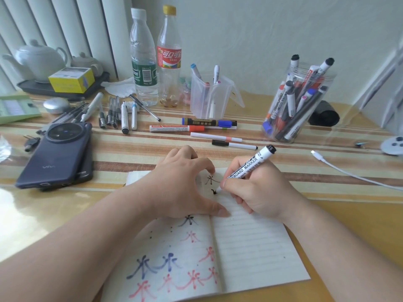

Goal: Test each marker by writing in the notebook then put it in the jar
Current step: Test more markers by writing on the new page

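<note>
An open lined notebook [250,247] lies in front of me, its left page covered in black, red and blue characters. My right hand [259,188] grips a white whiteboard marker [250,163] with a black end, its tip touching the top of the right page beside a fresh black stroke. My left hand [183,184] presses flat on the notebook across the fold, fingers spread. A clear plastic jar [294,110] holding several markers stands at the back right. Several loose markers [209,122] lie on the table behind the notebook.
A dark phone [56,155] lies at the left with several pens [113,112] behind it. Two plastic bottles [144,59], a clear jug with pens [210,97], a teapot tray [63,83] and a white cable [349,171] are also on the striped table.
</note>
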Available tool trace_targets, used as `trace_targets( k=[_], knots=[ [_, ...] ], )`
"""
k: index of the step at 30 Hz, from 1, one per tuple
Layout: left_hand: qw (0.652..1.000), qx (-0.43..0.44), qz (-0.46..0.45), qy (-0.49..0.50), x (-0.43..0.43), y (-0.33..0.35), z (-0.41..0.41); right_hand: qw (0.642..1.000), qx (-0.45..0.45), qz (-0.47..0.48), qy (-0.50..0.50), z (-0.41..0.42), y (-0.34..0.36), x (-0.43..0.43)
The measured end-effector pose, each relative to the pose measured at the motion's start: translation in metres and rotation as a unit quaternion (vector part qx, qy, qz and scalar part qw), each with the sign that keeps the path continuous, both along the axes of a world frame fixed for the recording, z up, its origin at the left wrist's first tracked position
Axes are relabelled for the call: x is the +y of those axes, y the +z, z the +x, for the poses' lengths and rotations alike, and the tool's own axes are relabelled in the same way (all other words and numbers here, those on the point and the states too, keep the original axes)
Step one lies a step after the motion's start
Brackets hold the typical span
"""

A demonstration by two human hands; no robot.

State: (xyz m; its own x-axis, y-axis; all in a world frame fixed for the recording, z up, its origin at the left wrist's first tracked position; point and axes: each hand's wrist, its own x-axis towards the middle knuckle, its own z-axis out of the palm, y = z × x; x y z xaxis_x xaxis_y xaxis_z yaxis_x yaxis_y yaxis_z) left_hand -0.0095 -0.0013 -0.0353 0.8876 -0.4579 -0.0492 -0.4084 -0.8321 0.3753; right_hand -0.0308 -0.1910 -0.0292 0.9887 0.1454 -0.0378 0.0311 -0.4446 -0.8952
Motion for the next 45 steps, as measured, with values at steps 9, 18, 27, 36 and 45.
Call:
trace_targets(
  k=[9, 18, 27, 36, 45],
  knots=[
    [1.0, 0.01, 0.016, -0.003, 0.0006, 0.0035, -0.0025, 0.999, 0.006, 0.008, 0.035, -0.0022, 0.0007, -0.0016],
    [1.0, 0.004, 0.027, -0.002, -0.0003, 0.0037, -0.0033, 0.999, -0.01, 0.001, 0.032, -0.002, 0.0001, -0.0007],
    [0.999, 0.01, 0.031, 0.0, -0.0006, 0.0052, -0.0035, 0.998, -0.002, -0.001, 0.068, -0.0054, 0.0026, -0.0012],
    [1.0, 0.009, 0.025, 0.0, -0.0005, 0.0038, -0.0034, 0.998, -0.005, 0.057, 0.01, -0.0005, 0.0017, -0.0101],
    [1.0, 0.011, 0.025, 0.002, -0.0005, 0.0035, -0.0036, 1.0, -0.018, 0.009, 0.011, -0.0009, 0.0001, -0.0064]
  ],
)
